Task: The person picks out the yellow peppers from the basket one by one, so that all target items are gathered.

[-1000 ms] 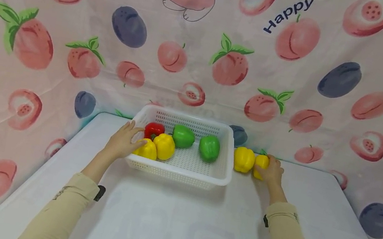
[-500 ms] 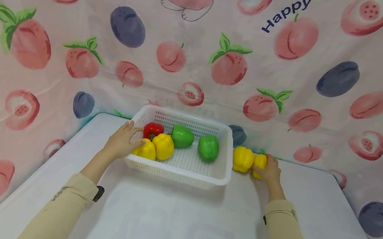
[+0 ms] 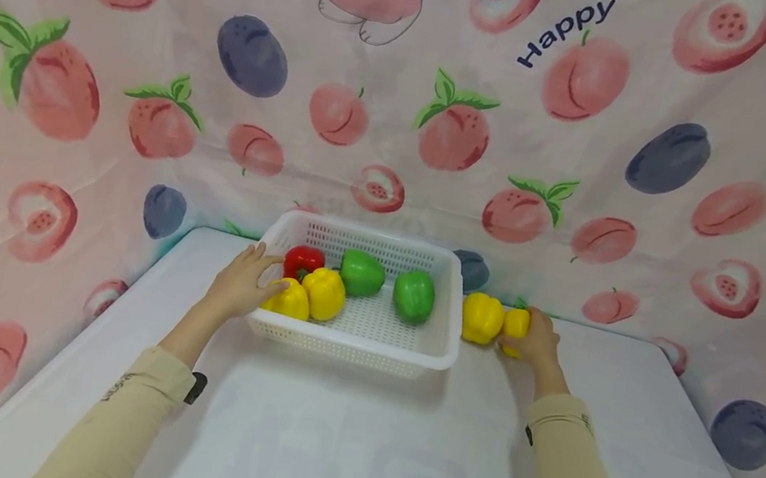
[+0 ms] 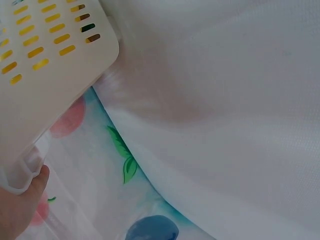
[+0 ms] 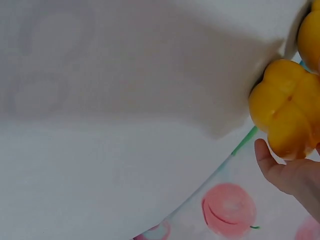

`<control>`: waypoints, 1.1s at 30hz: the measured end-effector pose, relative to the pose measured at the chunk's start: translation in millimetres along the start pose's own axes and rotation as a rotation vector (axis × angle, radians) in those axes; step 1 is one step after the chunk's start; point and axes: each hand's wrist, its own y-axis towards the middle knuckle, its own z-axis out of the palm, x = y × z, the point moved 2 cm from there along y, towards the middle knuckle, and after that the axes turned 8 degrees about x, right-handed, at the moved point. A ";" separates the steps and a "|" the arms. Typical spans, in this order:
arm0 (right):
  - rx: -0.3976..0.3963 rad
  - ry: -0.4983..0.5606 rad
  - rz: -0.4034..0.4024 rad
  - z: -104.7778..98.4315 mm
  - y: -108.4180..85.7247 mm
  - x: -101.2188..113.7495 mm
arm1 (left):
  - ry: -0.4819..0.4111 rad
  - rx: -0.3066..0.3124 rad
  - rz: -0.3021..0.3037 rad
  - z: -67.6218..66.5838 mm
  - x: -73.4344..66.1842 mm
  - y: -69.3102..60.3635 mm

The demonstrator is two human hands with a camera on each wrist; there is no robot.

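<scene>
In the head view a white perforated basket holds a red pepper, two yellow peppers and two green ones. My left hand grips its left rim, with the thumb reaching over the inside; the left wrist view shows part of this hand at the rim. Right of the basket, a yellow pepper stands beside another yellow pepper, which my right hand holds from its right side. That hand curls around the held pepper in the right wrist view.
The white table extends in front of the basket and to both sides. A fruit-patterned cloth hangs behind and beside the table, close to the basket's back edge.
The head view has shifted slightly. Both hands keep their places on the basket rim and the yellow pepper, with no clear movement of the objects on the table.
</scene>
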 end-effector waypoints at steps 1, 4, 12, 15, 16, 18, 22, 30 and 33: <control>0.005 -0.012 0.003 -1.6 0.1 0.1 | 0.002 -0.001 0.003 -0.1 -0.5 0.9; 0.019 -0.026 0.021 -4.7 1.3 -1.1 | 0.002 -0.005 0.008 -1.0 -1.8 2.6; -0.008 -0.011 0.026 -4.4 -1.4 -3.5 | 0.001 -0.008 0.009 -0.3 0.8 0.6; -0.015 -0.023 0.027 -3.4 -1.8 -4.5 | -0.006 -0.009 0.018 0.7 1.4 -0.9; -0.019 -0.027 0.026 -3.9 -2.7 -4.0 | -0.010 -0.014 0.023 0.1 0.0 -1.9; -0.028 -0.038 0.026 -5.5 -4.3 -4.3 | -0.012 -0.022 0.038 -0.4 -2.2 -2.1; -0.039 -0.073 0.023 -8.4 -6.2 -3.0 | -0.008 -0.029 0.045 -0.3 -2.6 -1.3; -0.077 -0.113 -0.023 -16.6 -16.3 4.0 | 0.020 -0.019 0.023 1.7 1.4 1.2; -0.103 -0.121 -0.059 -19.9 -20.1 8.7 | 0.007 -0.022 0.022 1.0 0.9 -0.6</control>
